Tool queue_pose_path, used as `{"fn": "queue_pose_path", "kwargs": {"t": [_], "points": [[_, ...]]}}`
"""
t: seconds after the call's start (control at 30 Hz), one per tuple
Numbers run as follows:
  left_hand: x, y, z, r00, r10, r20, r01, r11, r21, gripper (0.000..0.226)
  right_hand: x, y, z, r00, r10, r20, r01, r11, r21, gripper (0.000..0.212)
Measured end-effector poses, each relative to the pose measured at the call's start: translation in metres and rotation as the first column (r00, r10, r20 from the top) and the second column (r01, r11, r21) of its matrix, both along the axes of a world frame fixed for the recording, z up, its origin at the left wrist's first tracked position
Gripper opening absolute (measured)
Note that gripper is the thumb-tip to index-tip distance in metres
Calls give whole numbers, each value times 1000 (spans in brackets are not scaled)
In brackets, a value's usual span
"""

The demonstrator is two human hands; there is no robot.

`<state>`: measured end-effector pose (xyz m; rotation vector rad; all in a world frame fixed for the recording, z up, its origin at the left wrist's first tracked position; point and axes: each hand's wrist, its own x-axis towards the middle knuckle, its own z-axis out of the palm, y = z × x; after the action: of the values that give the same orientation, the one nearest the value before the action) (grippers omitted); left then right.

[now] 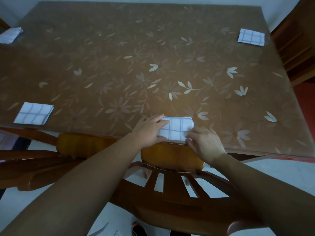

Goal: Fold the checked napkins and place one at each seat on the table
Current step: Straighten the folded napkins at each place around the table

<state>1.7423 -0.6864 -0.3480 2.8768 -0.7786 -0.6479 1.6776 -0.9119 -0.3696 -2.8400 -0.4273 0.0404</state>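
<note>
Three folded checked napkins already lie at seats: the far-left napkin [10, 35], the far-right napkin [251, 37] and the near-left napkin [34, 113]. The fourth napkin [177, 129] sits at the near edge of the table [119, 65], above a chair [172, 155]. Your left hand [150, 129] presses flat on its left side, and your right hand [204, 142] seems to pinch its near right corner. Probably only squaring remains. Nudge it inward, where there's open room.

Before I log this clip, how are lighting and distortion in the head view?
Head view: dim, a soft bright patch on the table just beyond the napkin that the left hand and right hand touch; wide-angle distortion bows the table's edges; the far-left napkin looks soft.
</note>
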Motion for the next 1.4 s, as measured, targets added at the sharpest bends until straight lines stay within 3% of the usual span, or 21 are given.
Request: {"fn": "queue_pose_path", "kwargs": {"t": [0.23, 0.4, 0.53, 0.93, 1.1, 1.4], "points": [[-16, -1, 15, 998, 55, 28, -55, 998, 15, 71, 1, 0, 15, 995, -16, -96, 11, 999, -46, 25], [-34, -4, 37, 981, 194, 24, -194, 981, 15, 69, 7, -9, 41, 980, -116, -164, 105, 992, -74, 26], [-46, -13, 52, 970, 238, 46, -239, 970, 36, 70, 1, -24, 59, 964, -178, -198, 156, 980, -122, 40], [-127, -54, 148, 924, 264, 278, -277, 961, 10, 66, -94, -121, 165, 914, -401, -61, 389, 910, -144, 58], [-177, -89, 190, 921, 243, 305, -255, 967, -4, 66, -148, -162, 206, 897, -441, -23, 435, 892, -123, 60], [-229, -172, 238, 877, 309, 368, -316, 948, -43, 66, -187, -247, 249, 928, -370, 37, 372, 924, -88, 57]]}}
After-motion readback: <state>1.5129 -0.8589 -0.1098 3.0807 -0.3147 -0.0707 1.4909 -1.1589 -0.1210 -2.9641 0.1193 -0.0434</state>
